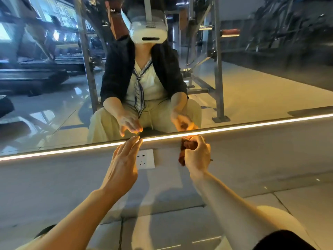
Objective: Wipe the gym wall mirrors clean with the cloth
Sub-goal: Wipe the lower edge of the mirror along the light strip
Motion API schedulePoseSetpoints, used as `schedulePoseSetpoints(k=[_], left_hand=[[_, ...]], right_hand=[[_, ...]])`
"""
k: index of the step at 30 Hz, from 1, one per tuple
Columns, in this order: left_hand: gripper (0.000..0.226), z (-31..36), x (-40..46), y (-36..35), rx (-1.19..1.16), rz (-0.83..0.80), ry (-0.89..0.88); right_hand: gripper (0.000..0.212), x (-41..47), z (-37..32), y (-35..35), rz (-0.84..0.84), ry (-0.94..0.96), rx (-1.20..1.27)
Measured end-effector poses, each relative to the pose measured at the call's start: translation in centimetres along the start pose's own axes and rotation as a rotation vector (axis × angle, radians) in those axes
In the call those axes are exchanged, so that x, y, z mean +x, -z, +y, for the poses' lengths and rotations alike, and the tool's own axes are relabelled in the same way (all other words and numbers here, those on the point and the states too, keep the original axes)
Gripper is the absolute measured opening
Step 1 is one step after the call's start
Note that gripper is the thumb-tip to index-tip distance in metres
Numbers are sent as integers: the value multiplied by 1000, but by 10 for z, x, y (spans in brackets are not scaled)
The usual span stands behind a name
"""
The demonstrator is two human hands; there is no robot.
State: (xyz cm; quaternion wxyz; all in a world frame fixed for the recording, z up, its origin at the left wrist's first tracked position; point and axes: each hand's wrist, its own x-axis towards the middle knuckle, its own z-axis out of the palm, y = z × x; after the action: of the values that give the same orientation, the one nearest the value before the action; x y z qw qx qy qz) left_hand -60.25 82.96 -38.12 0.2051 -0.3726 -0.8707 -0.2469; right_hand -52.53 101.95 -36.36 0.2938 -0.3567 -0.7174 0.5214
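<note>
The wall mirror (252, 83) fills the upper half of the view and reflects me crouching in front of it. A lit strip (252, 124) runs along its bottom edge. My right hand (197, 156) grips a bunched reddish-brown cloth (188, 145) just below the mirror's lower edge, close to the strip. My left hand (124, 159) is open with straight fingers, its fingertips reaching the lit strip beside the mirror's bottom edge. Both hands appear mirrored in the glass.
A white wall socket (146, 159) sits on the grey wall band (54, 177) below the mirror, between my hands. Grey floor tiles (297, 204) lie underneath. The mirror reflects a metal rack and gym machines behind me.
</note>
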Motion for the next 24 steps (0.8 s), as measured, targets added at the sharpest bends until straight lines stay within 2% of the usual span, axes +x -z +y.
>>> schedulePoseSetpoints(k=[3, 4, 7, 8, 9, 12, 16, 18, 21, 22, 24], left_hand=[[75, -20, -23, -6, 18, 53, 2], [76, -26, -32, -8, 13, 60, 32], [75, -27, -33, -14, -39, 89, 81], [73, -23, -29, -14, -58, 101, 68], [71, -18, -25, -13, -70, 108, 48], [69, -16, -16, -5, -71, 133, 9], [67, -29, -15, -1, -65, 131, 59], [65, -38, -14, 4, -63, 124, 49], [62, -46, -12, 8, -59, 127, 13], [62, -48, -12, 10, -53, 130, 7], [63, -49, -12, 11, -35, 122, -8]], right_hand=[[39, -22, -5, -20, -266, 49, 51], [40, -28, -10, -24, -230, 71, 49], [36, -28, -23, -29, 276, 233, 0], [35, -24, -23, -31, 393, 290, -22], [34, -18, -20, -31, 440, 312, -35], [33, -16, -10, -50, 330, 322, -139], [34, -44, 2, -77, 20, 622, -169], [33, -44, 0, -72, 83, 624, -114], [35, -27, -5, -58, 325, 413, -65], [36, -26, -5, -60, 340, 384, -83], [39, -36, -3, -75, 275, 461, -181]])
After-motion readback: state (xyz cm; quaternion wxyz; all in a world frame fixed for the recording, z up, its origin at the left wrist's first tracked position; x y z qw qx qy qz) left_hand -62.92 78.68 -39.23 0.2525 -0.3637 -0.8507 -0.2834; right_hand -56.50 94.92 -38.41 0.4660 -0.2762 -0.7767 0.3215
